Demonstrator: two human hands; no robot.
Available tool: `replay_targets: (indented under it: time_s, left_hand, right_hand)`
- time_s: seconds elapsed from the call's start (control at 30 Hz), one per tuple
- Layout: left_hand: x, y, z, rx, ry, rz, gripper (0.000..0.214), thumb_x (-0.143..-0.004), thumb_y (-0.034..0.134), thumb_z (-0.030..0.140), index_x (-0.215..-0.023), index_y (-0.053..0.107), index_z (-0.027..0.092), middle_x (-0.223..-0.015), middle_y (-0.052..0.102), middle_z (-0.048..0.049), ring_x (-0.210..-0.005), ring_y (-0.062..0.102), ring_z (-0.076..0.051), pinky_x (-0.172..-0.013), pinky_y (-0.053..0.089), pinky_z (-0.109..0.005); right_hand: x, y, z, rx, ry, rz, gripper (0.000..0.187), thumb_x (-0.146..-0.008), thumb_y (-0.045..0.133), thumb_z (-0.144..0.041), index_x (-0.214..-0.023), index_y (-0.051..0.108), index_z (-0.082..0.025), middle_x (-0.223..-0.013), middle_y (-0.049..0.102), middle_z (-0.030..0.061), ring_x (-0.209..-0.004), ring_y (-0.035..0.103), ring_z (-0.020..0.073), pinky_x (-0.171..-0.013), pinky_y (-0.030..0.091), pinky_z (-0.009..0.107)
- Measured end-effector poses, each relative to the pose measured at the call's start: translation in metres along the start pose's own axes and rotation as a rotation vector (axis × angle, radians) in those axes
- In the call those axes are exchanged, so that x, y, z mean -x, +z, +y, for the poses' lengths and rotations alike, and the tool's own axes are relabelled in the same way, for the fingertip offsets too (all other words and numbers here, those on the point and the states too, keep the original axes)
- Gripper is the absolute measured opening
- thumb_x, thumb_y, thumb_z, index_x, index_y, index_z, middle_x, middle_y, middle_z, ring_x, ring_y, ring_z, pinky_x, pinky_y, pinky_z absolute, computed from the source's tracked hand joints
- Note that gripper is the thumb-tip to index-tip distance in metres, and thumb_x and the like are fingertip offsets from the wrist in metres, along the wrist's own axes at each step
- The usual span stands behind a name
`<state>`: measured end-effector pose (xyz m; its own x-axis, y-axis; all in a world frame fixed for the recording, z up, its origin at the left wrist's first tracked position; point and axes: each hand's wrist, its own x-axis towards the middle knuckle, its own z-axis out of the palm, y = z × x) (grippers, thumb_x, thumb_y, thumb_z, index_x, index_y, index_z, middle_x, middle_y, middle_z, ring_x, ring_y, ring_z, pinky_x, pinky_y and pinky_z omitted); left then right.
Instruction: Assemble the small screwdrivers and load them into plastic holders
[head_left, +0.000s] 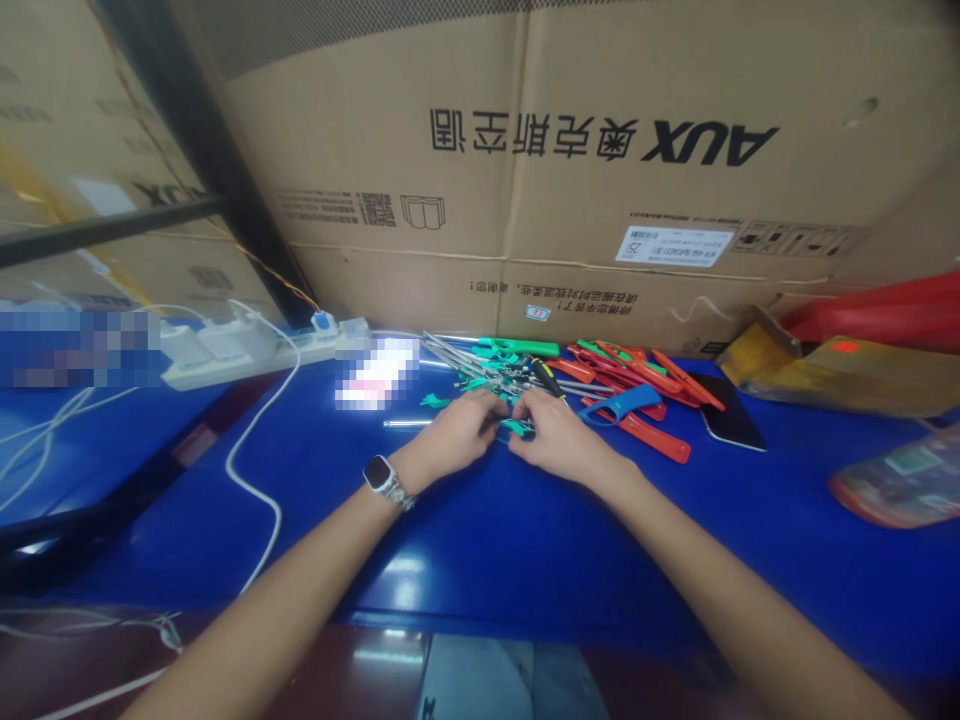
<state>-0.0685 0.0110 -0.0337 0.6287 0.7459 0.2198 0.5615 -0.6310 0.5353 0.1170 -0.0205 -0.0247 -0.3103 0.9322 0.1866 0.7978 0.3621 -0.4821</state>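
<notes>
My left hand point(466, 425), with a watch point(381, 475) on its wrist, and my right hand point(551, 430) meet low over the table. Their curled fingers pinch a small green plastic part point(516, 428). A thin metal rod point(405, 424) pokes out to the left behind my left wrist; whether it joins the green part is hidden. Just beyond my fingers lies a heap of metal rods point(450, 352) and green pieces. To the right are red plastic shells point(656, 440) and a blue plastic handle with a loop point(634, 402), close to my right hand.
A white power strip point(262, 350) with plugs and a white cable point(277, 500) lies at left. On the blue table point(480, 560), a dark phone point(727, 415) and a clear plastic container point(900, 480) are at right. A large cardboard sheet point(375, 270) stands behind.
</notes>
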Motion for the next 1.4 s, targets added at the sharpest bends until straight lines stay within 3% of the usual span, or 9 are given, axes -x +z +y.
replay_targets:
  time_s: [0.17,0.6,0.97,1.4]
  left_hand:
    - [-0.001,0.0,0.001,0.041,0.012,0.002,0.03,-0.084,0.051,0.004,-0.104,0.068,0.018,-0.106,0.068,-0.0075,-0.104,0.064,-0.022,-0.096,0.051,-0.038]
    - [-0.004,0.009,-0.001,0.156,-0.183,0.026,0.028,-0.077,0.054,0.003,-0.099,0.064,0.016,-0.106,0.069,-0.0081,-0.099,0.066,-0.021,-0.091,0.054,-0.037]
    - [-0.001,0.002,0.004,0.088,-0.082,0.052,0.019,-0.082,0.058,0.005,-0.096,0.064,0.016,-0.1,0.069,-0.0069,-0.095,0.065,-0.021,-0.089,0.052,-0.036]
    - [-0.002,0.0,0.004,0.054,0.016,0.053,0.014,-0.084,0.061,0.005,-0.09,0.065,0.016,-0.091,0.067,-0.0049,-0.082,0.063,-0.018,-0.077,0.049,-0.03]
  right_hand:
    - [0.0,0.002,0.003,-0.005,-0.014,0.025,0.019,-0.077,0.064,-0.022,-0.091,0.052,-0.021,-0.095,0.06,0.0054,-0.088,0.059,0.0205,-0.079,0.045,0.032]
    - [0.0,0.001,0.003,-0.019,-0.017,0.021,0.018,-0.076,0.064,-0.021,-0.087,0.05,-0.021,-0.093,0.06,0.0049,-0.084,0.058,0.0196,-0.077,0.044,0.032]
    - [0.003,-0.002,0.002,0.056,-0.086,0.006,0.014,-0.08,0.061,-0.019,-0.079,0.047,-0.022,-0.089,0.054,0.003,-0.084,0.054,0.0193,-0.075,0.041,0.031]
    - [0.003,-0.003,0.001,0.063,-0.094,-0.03,0.013,-0.082,0.058,-0.019,-0.085,0.046,-0.021,-0.091,0.053,0.0038,-0.087,0.054,0.0202,-0.077,0.042,0.031]
